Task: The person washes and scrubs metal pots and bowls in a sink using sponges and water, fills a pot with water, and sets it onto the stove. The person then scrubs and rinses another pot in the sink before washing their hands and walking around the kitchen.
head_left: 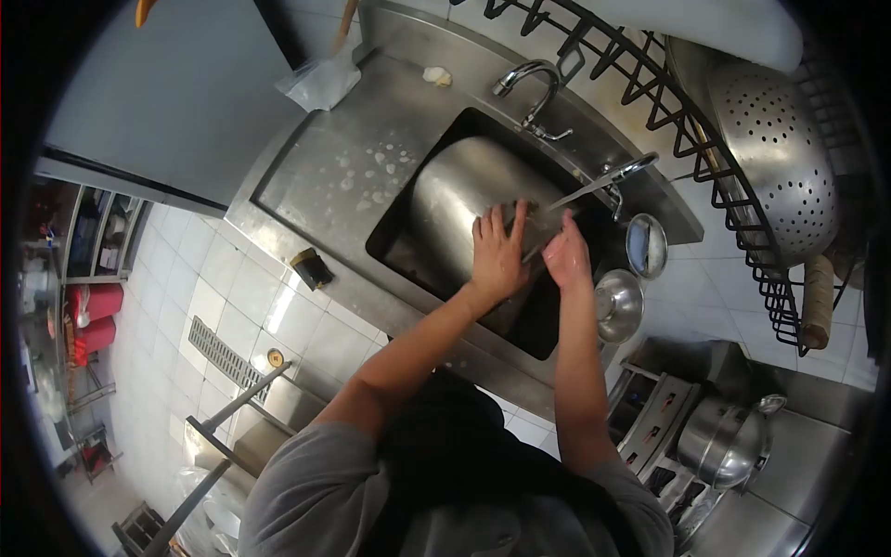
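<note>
A large stainless steel pot [464, 190] lies tilted on its side in the sink [376, 243]. My left hand [499, 251] rests on the pot near its right end, fingers spread; a dark patch under the fingertips is too small to name. Just to the right, my right hand [568, 255] is raised with one finger stretched up and the others partly bent, holding nothing I can see. Water runs from the right faucet [636, 165] down to the pot's end between my hands. The left faucet [531, 79] shows no running water.
A sponge [312, 269] sits on the counter's front edge. Two metal bowls [619, 306] stand right of the sink. Overhead at right, a black wire rack [691, 139] holds a perforated strainer [775, 162]. A lidded pot [719, 441] stands at lower right. Wet spots mark the drainboard [320, 176].
</note>
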A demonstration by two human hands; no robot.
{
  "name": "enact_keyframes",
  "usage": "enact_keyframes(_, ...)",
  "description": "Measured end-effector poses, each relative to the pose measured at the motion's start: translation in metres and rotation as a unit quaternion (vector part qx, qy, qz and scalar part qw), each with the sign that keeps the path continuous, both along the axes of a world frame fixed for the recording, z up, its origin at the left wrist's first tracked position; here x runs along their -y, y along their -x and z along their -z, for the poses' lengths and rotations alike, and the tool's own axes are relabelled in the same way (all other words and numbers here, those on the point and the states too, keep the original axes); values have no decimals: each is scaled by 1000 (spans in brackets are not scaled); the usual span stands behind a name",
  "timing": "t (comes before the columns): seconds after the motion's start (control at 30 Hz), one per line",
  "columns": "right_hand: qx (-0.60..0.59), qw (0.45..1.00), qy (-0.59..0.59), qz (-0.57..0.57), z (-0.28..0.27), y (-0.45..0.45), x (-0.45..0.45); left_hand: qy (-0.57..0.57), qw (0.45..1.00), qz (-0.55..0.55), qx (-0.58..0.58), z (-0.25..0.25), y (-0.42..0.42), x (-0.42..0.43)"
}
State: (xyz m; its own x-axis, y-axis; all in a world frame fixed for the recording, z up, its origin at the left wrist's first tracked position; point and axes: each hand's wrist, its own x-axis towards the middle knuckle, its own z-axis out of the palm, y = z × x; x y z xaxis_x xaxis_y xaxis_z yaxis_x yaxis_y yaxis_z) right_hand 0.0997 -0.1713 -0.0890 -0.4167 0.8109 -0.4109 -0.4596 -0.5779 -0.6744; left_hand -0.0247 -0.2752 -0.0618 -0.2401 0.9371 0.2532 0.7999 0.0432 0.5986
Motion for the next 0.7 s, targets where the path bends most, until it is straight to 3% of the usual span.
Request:
enact_keyframes(0.03, -3, 1000, 2, 2, 2, -5, -9, -7, 1000, -2, 13, -2, 6, -5)
enact_keyframes(0.1, 238, 963, -62, -107, -18, -13, -18, -17, 1000, -13, -12, 3, 3, -16)
enact_keyframes(0.17, 295, 947, -99, -76, -46, -16, -15, -2, 1000, -27, -9, 4, 0, -26)
enact_keyframes(0.23, 441, 874, -190, -77, -50, -23, -22, -7, 999, -35, -6, 3, -4, -30)
enact_keyframes(0.27, 444, 872, -191, -79, -56, -19, -24, -10, 999, -45, -9, 0, -6, -32)
enact_keyframes(0.33, 235, 949, -208, 18, -77, -1, -28, -12, 998, -53, -10, -3, -7, -38)
enact_keyframes(0.37, 237, 949, -206, 22, -89, 13, -29, -2, 998, -63, -17, -4, -6, -42)
enact_keyframes(0.4, 71, 987, -141, 6, -101, 30, -31, 9, 997, -73, -25, -4, -7, -47)
enact_keyframes(0.43, -97, 993, -73, -8, -106, 36, -35, 10, 997, -66, -25, -4, -6, -50)
enact_keyframes(0.47, -96, 993, -74, 1, -102, 31, -42, 15, 997, -75, -15, -3, -3, -54)
enact_keyframes(0.53, -304, 941, -100, -110, -83, 13, -47, 34, 997, -67, 24, -5, 7, -54)
enact_keyframes(0.6, -95, 981, -156, -64, -67, -5, -16, 32, 998, -45, 30, 2, 18, -53)
enact_keyframes(0.67, 95, 982, -147, -76, -21, -26, 13, 63, 996, 5, 58, -8, 42, -49)
enact_keyframes(0.7, 268, 950, -120, -102, 18, -39, 23, 64, 996, 1, 55, -6, 50, -52)
